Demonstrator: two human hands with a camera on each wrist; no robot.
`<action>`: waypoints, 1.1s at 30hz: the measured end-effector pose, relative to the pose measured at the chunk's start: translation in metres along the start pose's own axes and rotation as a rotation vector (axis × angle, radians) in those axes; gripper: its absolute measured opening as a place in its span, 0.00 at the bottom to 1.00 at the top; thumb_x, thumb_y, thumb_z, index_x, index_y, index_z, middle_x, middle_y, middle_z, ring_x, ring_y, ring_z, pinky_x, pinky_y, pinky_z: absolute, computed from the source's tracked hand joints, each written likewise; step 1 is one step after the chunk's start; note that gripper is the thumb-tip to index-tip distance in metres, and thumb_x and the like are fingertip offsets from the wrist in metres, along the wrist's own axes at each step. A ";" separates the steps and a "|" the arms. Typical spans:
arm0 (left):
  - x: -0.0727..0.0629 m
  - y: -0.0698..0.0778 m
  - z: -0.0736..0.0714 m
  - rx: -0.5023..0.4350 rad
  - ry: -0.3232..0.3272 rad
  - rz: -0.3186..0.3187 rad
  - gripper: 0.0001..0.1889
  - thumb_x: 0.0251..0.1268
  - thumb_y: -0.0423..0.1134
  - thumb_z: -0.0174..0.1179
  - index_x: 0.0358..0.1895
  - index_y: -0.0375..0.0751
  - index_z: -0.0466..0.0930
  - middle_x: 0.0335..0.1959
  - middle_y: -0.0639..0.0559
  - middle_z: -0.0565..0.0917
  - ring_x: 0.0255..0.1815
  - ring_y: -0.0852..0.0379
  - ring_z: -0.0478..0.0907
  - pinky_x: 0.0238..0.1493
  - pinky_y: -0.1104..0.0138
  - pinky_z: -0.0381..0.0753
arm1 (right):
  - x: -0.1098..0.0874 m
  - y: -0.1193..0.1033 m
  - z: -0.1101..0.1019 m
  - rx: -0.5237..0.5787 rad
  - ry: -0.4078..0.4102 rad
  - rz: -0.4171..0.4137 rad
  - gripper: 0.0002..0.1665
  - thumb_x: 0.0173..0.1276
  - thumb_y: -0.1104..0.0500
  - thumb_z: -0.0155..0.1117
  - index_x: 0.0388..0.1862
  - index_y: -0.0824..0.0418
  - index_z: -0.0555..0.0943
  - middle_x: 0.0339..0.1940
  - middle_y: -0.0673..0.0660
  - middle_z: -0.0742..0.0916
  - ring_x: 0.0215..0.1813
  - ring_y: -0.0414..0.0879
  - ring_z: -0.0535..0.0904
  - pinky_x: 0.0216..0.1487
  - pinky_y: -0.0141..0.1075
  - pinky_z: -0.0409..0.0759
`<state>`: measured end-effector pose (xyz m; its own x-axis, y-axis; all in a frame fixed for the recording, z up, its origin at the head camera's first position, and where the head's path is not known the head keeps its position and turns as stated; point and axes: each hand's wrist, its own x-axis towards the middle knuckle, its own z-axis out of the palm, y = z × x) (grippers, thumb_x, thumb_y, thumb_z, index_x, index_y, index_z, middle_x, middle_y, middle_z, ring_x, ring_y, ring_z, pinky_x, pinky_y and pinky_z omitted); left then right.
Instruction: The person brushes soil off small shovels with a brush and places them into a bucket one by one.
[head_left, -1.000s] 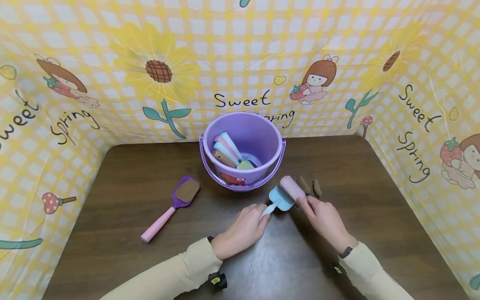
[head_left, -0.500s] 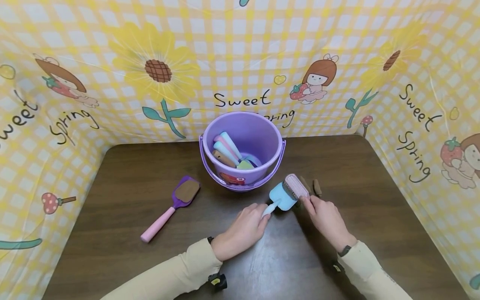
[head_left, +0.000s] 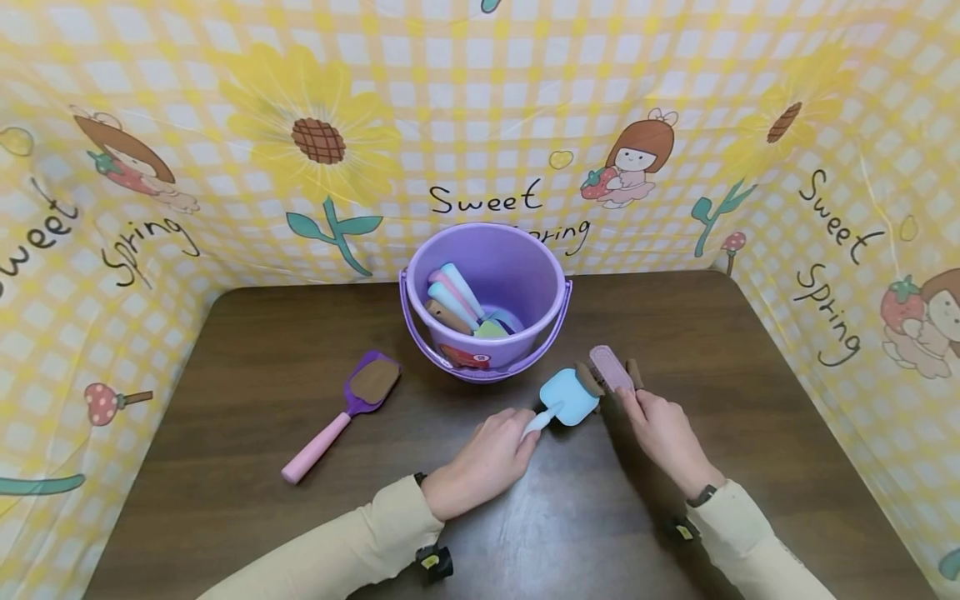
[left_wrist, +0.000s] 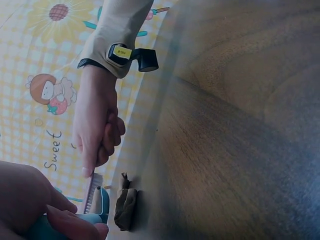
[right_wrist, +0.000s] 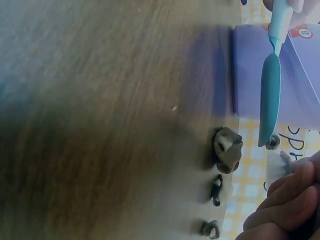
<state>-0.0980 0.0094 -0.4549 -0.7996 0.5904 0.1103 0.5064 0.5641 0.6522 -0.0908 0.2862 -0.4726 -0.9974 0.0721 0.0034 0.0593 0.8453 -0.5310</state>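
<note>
Here the light blue shovel (head_left: 570,397) is gripped by its handle in the left hand (head_left: 487,458), its blade held above the tabletop (head_left: 540,525). The pink brush (head_left: 611,367) is pinched in the right hand (head_left: 671,437), to the right of the blade, in the air. Brown pieces (right_wrist: 227,150) are strewn nearby. Behind, 1 purple bucket (head_left: 510,258) is seen, tools (head_left: 457,292) inside; to the left, 1 purple scoop (head_left: 357,407) is topped by a brown slab (head_left: 377,383).
</note>
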 end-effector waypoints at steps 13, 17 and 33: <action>0.001 0.000 0.000 0.009 0.001 -0.007 0.03 0.76 0.32 0.59 0.41 0.36 0.78 0.27 0.53 0.71 0.27 0.59 0.68 0.28 0.68 0.70 | -0.007 -0.010 -0.001 0.019 0.015 -0.100 0.21 0.83 0.50 0.56 0.28 0.59 0.74 0.18 0.49 0.69 0.20 0.44 0.66 0.22 0.36 0.64; 0.001 0.002 0.001 0.018 0.016 -0.008 0.05 0.77 0.33 0.59 0.47 0.34 0.79 0.30 0.52 0.74 0.28 0.58 0.70 0.29 0.67 0.72 | -0.013 -0.016 0.007 0.034 -0.057 -0.199 0.18 0.81 0.51 0.60 0.29 0.55 0.76 0.17 0.45 0.68 0.19 0.38 0.65 0.21 0.33 0.65; 0.000 0.000 0.001 -0.013 0.042 0.007 0.08 0.77 0.33 0.59 0.51 0.33 0.80 0.31 0.51 0.75 0.29 0.59 0.70 0.30 0.68 0.72 | -0.015 -0.016 0.004 -0.021 -0.004 -0.160 0.18 0.80 0.53 0.62 0.28 0.57 0.73 0.17 0.47 0.68 0.18 0.40 0.64 0.20 0.33 0.63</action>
<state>-0.0980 0.0100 -0.4553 -0.8090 0.5693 0.1463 0.5082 0.5523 0.6608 -0.0774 0.2702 -0.4675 -0.9943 -0.0664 0.0831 -0.0995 0.8566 -0.5063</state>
